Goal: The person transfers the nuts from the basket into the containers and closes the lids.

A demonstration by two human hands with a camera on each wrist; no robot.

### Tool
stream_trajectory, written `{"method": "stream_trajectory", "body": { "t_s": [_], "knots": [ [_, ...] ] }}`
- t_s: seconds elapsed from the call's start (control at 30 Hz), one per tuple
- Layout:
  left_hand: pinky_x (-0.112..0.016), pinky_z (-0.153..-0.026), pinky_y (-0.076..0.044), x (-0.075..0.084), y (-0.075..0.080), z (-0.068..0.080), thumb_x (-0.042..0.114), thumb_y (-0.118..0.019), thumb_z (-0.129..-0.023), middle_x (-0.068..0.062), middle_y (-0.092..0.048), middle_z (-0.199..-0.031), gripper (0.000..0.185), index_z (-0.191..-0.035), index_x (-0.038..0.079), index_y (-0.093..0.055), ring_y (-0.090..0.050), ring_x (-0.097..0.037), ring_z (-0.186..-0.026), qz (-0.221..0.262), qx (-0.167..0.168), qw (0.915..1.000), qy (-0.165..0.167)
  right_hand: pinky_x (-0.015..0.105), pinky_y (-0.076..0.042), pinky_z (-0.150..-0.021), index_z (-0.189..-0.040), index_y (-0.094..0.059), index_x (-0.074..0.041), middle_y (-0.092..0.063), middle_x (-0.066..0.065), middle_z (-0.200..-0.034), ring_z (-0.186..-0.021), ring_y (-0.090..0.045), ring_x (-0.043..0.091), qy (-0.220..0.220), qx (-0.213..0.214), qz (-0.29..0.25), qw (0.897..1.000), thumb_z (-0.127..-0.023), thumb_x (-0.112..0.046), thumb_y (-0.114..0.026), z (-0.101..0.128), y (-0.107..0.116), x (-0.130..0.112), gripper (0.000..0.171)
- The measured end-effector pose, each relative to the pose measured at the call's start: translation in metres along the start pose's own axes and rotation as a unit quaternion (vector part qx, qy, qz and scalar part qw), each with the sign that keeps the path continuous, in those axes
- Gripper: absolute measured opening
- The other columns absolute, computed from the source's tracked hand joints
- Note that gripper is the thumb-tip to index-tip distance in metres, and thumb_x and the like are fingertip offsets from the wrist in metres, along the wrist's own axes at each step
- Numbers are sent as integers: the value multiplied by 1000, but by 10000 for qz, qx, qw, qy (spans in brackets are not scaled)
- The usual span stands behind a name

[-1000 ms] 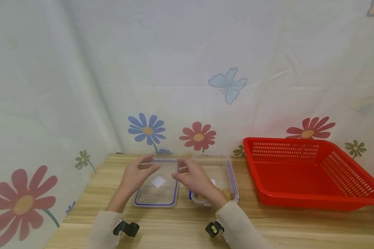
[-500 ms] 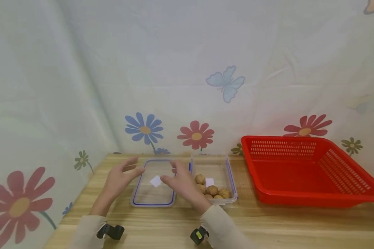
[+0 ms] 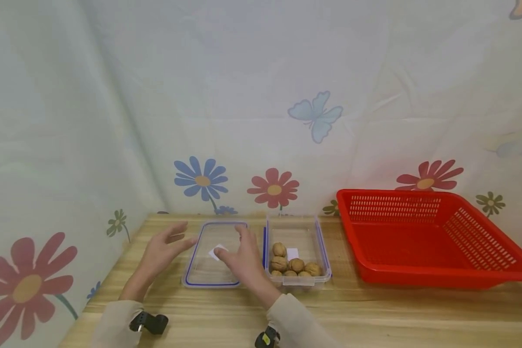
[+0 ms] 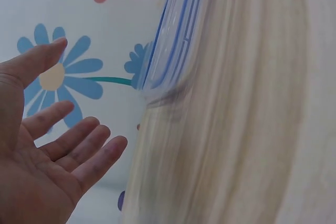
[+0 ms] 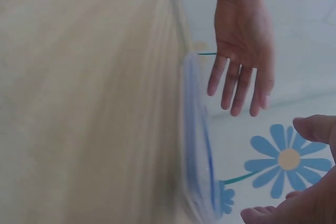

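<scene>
A clear lid with a blue rim (image 3: 215, 256) lies flat on the wooden table (image 3: 374, 309), left of a clear box (image 3: 297, 251) that holds several walnuts (image 3: 292, 266). My left hand (image 3: 163, 249) hovers at the lid's left edge, fingers straight, holding nothing. My right hand (image 3: 241, 258) is over the lid's right side, also holding nothing. In the left wrist view the open palm (image 4: 47, 150) faces the lid's blue rim (image 4: 173, 40). The right wrist view shows the lid's edge (image 5: 199, 145), the left hand (image 5: 241, 40) beyond it and my right fingertips (image 5: 304, 182).
A big red mesh basket (image 3: 422, 237) stands on the right of the table, with nothing seen inside. A flower-printed sheet (image 3: 261, 96) hangs behind and to the left. Bare tabletop runs along the front edge.
Both hands have let go of the lid, now flat on the table, and drawn back toward me. The right hand has uncovered the walnuts in the box.
</scene>
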State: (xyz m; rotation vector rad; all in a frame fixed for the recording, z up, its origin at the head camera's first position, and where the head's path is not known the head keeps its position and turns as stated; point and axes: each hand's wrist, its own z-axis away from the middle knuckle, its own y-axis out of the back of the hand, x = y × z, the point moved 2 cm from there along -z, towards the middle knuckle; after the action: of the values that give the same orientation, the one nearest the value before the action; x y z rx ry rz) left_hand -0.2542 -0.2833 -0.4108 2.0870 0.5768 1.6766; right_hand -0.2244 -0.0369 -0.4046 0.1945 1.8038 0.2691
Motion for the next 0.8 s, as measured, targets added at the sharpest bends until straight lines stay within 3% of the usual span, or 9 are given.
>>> {"method": "stream_trajectory", "body": {
  "t_s": [0.33,0.6,0.8],
  "knots": [
    [-62,-113,-47,-6,-1,0,38,-76,-100,-29,-47,-157,77,-159,1,-44,-49,-49,-141,63,-300,9994,166,61,-45,-115,-153,-48,2,-48,26,-150,-137,-51,43,-520,176,45,9985,-88,-22,-89,5,-12,11,81],
    [-60,-112,-49,-8,-7,2,33,-79,-98,-32,-49,-153,77,-158,0,-44,-53,-49,-137,87,-425,9987,254,60,-44,-117,-151,-49,5,-47,29,-149,-137,-48,44,-387,453,187,9980,-84,-16,-89,5,-14,16,81],
    [-59,-112,-49,-10,-12,3,31,-80,-98,-33,-54,-148,74,-156,-3,-47,-56,-48,-134,18,-433,9980,467,59,-42,-118,-153,-45,8,-47,30,-147,-137,-48,46,-703,551,186,9958,-81,-12,-89,4,-14,20,87]
  ]
}}
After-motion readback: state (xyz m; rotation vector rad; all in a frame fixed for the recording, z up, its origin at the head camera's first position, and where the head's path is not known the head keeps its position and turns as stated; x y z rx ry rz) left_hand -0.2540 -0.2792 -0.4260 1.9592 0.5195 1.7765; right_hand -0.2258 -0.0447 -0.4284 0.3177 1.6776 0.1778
